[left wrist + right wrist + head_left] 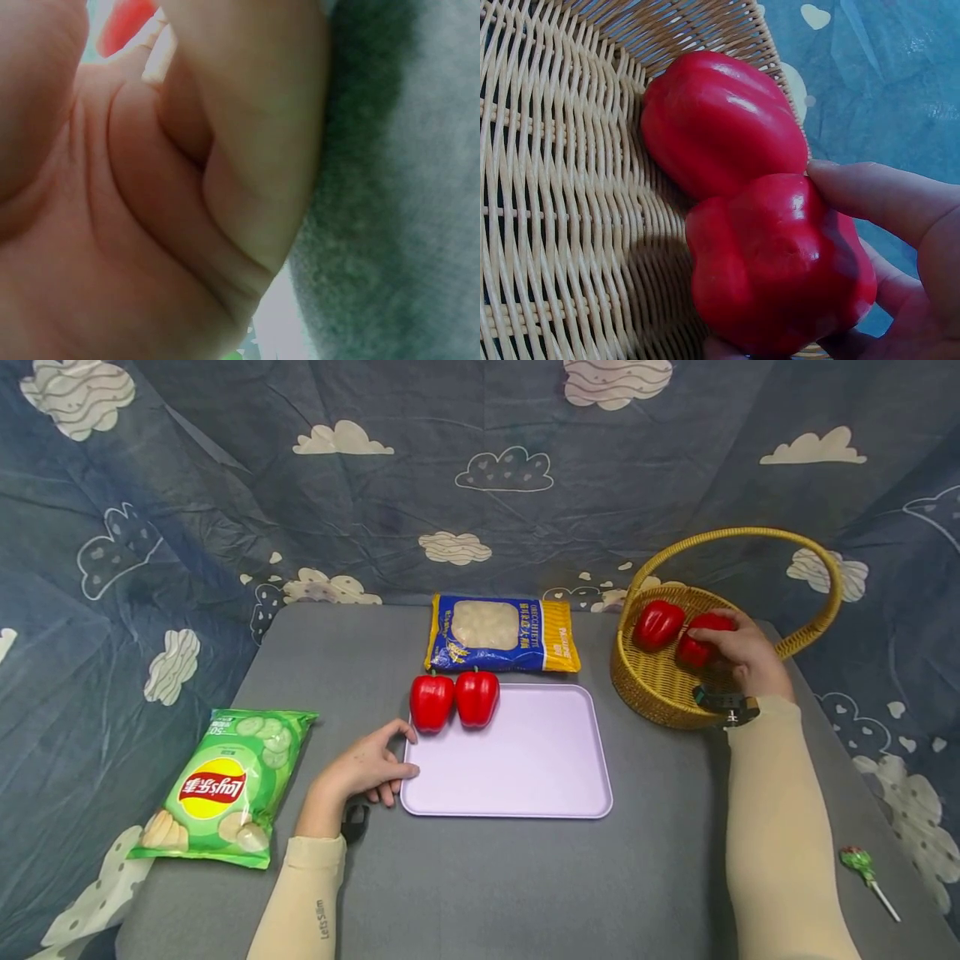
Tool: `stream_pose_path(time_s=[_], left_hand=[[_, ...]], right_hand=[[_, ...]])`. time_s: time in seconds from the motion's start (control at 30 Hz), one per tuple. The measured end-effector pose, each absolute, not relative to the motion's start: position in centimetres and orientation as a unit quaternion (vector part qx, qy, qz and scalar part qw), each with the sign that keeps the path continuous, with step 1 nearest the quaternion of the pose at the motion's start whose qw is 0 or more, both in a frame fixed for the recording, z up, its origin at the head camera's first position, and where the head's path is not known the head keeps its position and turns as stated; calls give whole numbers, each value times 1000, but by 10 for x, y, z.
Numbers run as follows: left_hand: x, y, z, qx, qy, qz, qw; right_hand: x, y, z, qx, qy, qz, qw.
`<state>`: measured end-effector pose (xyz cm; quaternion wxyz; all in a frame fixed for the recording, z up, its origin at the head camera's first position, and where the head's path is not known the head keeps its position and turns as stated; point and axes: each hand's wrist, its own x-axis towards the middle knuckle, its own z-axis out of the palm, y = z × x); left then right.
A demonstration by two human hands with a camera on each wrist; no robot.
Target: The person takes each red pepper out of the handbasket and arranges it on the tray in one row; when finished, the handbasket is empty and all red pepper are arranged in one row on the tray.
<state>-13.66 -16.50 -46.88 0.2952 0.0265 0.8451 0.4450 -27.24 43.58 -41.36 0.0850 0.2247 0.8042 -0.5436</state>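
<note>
In the wicker basket (652,689), my right hand (750,652) grips a red bell pepper (780,262), its thumb along one side and fingers round the other. Another red bell pepper (659,625) lies right beside it in the basket. My left hand (363,764) holds the left edge of a pale purple tray (517,768), thumb over the rim and some fingers curled outside it. Two more red bell peppers, one at the corner (432,702) and one next to it (477,698), stand at the tray's far left. The left wrist view is mostly filled by the palm.
A blue and yellow pasta bag (487,631) lies behind the tray. Off to the left is a green chip bag (221,785). A lollipop (862,868) lies near the table's right edge. The basket's tall handle (738,532) arches over its opening.
</note>
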Motion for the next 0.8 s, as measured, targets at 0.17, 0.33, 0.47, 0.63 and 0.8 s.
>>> stream_pose_path(time_s=[0.17, 0.33, 0.47, 0.63, 0.8], left_hand=[[-136, -165, -469, 26, 845, 446, 293], [-137, -166, -469, 23, 846, 445, 293], [-137, -166, -469, 22, 846, 445, 294], [-137, -166, -470, 23, 846, 444, 293], [-137, -166, -469, 25, 846, 445, 293]], right_hand=[[-271, 433, -409, 229, 802, -544, 86], [-268, 430, -400, 235, 803, -543, 73], [-264, 425, -389, 222, 817, -530, 54], [-255, 414, -375, 214, 830, -515, 28], [-243, 401, -364, 203, 831, -517, 6]])
